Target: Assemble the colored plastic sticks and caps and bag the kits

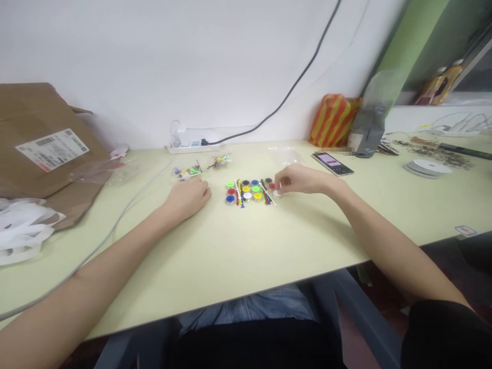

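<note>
Several small round coloured buttons lie in two rows on the pale green table, with thin coloured sticks laid among them. My right hand sits at the right end of the rows, fingers pinched over a white button. My left hand rests on the table left of the rows, fingers curled under; nothing shows in it. Behind it lie two small clear bags of coloured parts.
A white power strip with a black cable runs along the wall. A phone, a striped bag and a grey pouch stand at the right back. Brown cardboard packaging and white plastic lie left. White discs lie far right.
</note>
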### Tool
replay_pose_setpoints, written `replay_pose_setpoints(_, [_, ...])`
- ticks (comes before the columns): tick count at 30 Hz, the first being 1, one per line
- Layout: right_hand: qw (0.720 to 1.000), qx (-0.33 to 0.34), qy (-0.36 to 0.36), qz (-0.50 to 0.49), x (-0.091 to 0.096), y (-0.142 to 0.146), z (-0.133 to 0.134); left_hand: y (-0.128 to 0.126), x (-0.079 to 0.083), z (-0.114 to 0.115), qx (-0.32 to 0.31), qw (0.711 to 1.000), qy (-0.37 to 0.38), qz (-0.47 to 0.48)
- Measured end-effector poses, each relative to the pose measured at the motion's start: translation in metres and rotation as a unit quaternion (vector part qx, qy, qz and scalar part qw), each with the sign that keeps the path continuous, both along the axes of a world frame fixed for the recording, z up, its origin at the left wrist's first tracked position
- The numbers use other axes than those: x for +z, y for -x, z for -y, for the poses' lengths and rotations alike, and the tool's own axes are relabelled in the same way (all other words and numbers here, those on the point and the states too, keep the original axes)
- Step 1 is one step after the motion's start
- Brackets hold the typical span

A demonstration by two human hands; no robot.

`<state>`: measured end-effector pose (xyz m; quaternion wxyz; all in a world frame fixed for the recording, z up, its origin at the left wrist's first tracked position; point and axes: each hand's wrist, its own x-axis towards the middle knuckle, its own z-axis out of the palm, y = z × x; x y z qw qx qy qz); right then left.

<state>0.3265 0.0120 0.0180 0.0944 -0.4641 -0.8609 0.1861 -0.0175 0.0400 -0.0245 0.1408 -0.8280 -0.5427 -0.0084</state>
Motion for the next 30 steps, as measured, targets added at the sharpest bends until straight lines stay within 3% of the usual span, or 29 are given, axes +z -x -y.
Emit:
replay_pose_setpoints(7, [0.991, -0.036, -0.124, -0.04, -0.001, 0.001, -0.002, -0.001, 0.003, 0.005, -0.008, 1.0, 0.002, -0.023])
replay_pose_setpoints(12, [0.958, -0.132, -0.23, -0.113, -0.019, 0.006, -0.012, -0.003, 0.003, 0.009, -0.018, 0.999, 0.01, -0.04])
replay_pose_setpoints(15, [0.948, -0.163, -0.225, -0.155, -0.036, 0.01, -0.022, -0.004, 0.004, 0.01, -0.021, 0.999, 0.016, -0.034])
replay_pose_setpoints(21, [0.956, -0.18, -0.169, -0.155, -0.064, 0.013, -0.044, -0.006, 0.005, 0.011, -0.027, 0.999, 0.015, -0.016])
replay_pose_setpoints(30, [0.946, -0.181, -0.156, -0.221, -0.061, 0.011, -0.049, -0.006, 0.001, 0.013, -0.037, 0.999, 0.005, -0.001])
